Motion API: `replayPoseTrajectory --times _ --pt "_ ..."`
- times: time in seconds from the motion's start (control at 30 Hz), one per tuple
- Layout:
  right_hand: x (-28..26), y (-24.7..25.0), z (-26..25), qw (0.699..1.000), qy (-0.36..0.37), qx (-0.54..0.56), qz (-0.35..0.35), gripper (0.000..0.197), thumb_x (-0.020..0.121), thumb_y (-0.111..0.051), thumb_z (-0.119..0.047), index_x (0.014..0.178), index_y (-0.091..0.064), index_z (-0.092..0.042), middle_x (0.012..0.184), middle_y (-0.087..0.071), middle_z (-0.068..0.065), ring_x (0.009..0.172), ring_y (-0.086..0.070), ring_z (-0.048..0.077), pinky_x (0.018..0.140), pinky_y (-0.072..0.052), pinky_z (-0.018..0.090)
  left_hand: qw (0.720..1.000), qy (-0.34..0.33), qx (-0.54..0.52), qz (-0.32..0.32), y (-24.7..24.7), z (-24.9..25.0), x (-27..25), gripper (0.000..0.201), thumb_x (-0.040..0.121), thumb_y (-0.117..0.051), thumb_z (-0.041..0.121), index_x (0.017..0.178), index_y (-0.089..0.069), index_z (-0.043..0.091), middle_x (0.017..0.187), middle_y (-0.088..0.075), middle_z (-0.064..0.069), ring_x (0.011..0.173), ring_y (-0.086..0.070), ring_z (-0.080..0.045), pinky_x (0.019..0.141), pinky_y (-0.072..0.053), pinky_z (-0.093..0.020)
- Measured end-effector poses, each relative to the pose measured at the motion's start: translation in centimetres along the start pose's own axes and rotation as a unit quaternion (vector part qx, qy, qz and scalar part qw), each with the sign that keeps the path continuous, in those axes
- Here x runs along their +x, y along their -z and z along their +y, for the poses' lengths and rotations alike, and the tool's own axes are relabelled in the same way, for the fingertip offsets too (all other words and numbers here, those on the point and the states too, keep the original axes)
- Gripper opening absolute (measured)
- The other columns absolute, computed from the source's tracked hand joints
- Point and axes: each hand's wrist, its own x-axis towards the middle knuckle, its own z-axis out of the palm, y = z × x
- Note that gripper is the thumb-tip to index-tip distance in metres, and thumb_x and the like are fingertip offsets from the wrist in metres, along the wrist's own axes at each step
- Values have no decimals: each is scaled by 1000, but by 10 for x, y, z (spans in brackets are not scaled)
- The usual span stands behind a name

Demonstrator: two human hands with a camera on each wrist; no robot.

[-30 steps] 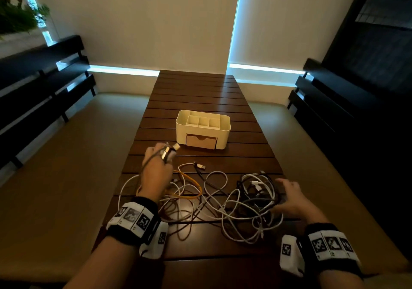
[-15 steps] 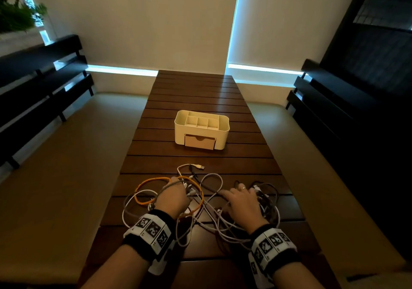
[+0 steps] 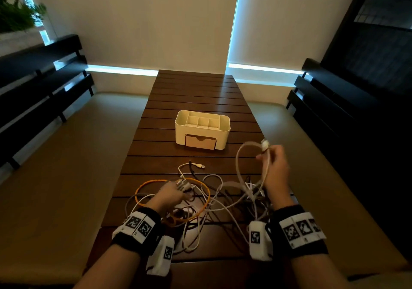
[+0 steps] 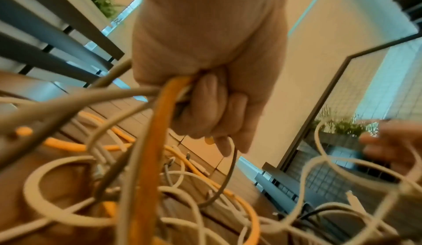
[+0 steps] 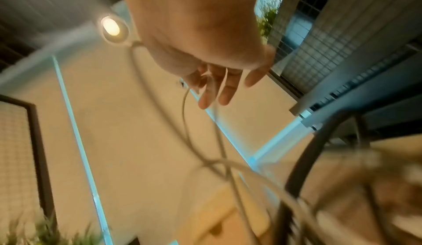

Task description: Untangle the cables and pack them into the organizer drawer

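A tangle of white, grey, black and orange cables (image 3: 218,199) lies on the near part of the wooden table (image 3: 196,97). My left hand (image 3: 171,196) rests low on the pile and grips a bundle with the orange cable (image 4: 157,122) and grey strands in its curled fingers. My right hand (image 3: 273,161) is raised to the right and pinches a white cable (image 3: 242,155) near its plug, a loop hanging down to the pile. The cream organizer (image 3: 202,129) stands mid-table, its tan drawer (image 3: 200,141) closed at the front.
Padded benches (image 3: 66,159) run along both sides of the table, with dark slatted backrests (image 3: 40,83). A loose USB plug (image 3: 200,166) lies between the pile and the organizer. A plant (image 3: 15,14) sits at the far left.
My right hand left the pile and rose to the right, pulling up a white cable loop. My left hand came down from its raised spot onto the orange and grey cables.
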Motion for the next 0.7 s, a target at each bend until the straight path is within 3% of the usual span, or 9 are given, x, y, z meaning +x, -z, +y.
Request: replayPoseTrajectory --times 0.07,0.13,0.27,0.4,0.5,0.53,0.6,0.67,0.7 --pt "5 14 -31 982 -4 184 31 23 99 -39 -9 83 -45 -24 78 -61 1 53 -56 5 55 -50 25 999 18 13 30 1 -8 5 12 84 -67 10 94 -65 5 86 -64 -12 77 -58 -23 70 -47 -34" --pt "8 26 -55 950 4 309 41 24 100 -36 -7 85 -44 -23 78 -62 2 42 -51 6 45 -47 21 999 20 35 3 0 -12 6 14 83 -67 11 96 -66 7 91 -68 -9 81 -64 -22 73 -53 -35" --pt "7 30 -72 923 23 385 -21 27 97 -35 0 97 -48 -23 90 -66 5 48 -51 9 48 -45 19 976 19 214 -31 -2 -21 9 45 70 -80 29 109 -62 16 111 -65 1 102 -60 -17 86 -52 -33" --pt "-9 18 -69 949 65 202 -232 43 95 -38 0 124 -51 -29 122 -59 -8 93 -62 8 75 -50 23 961 25 273 -46 -9 -27 9 61 65 -83 43 115 -62 16 120 -62 7 110 -58 -14 95 -48 -30" --pt "-16 4 -61 891 60 -2 -450 50 98 -43 -24 136 -25 -50 142 -43 -12 125 -46 11 101 -41 33 966 -11 256 22 -15 -24 8 68 61 -82 50 115 -62 16 115 -66 1 104 -61 -16 90 -52 -33" --pt "-19 -2 -58 883 34 -66 -463 47 98 -40 -38 139 -21 -50 143 -44 -6 129 -44 16 107 -37 37 964 -22 263 39 -17 -22 8 75 60 -81 53 122 -59 16 120 -64 0 108 -59 -17 91 -51 -34" --pt "-19 -14 -45 921 -31 -163 -353 51 95 -26 -57 140 -37 -35 130 -57 5 122 -51 26 103 -38 41 959 -40 276 44 -23 -19 7 94 59 -81 57 137 -47 16 133 -56 -1 121 -53 -20 98 -46 -34" --pt "-21 -24 -29 944 -61 -230 -228 54 95 -22 -57 114 -54 -18 108 -65 9 105 -58 28 91 -45 39 956 -48 286 34 -32 -20 3 104 58 -82 57 143 -36 16 142 -48 -2 128 -46 -22 103 -42 -35" --pt "-21 -27 -20 934 -63 -267 -227 50 96 -26 -55 107 -55 -15 106 -63 9 102 -58 27 87 -46 38 953 -51 297 33 -38 -22 0 104 57 -81 57 142 -37 17 141 -48 -2 128 -46 -22 102 -43 -35"
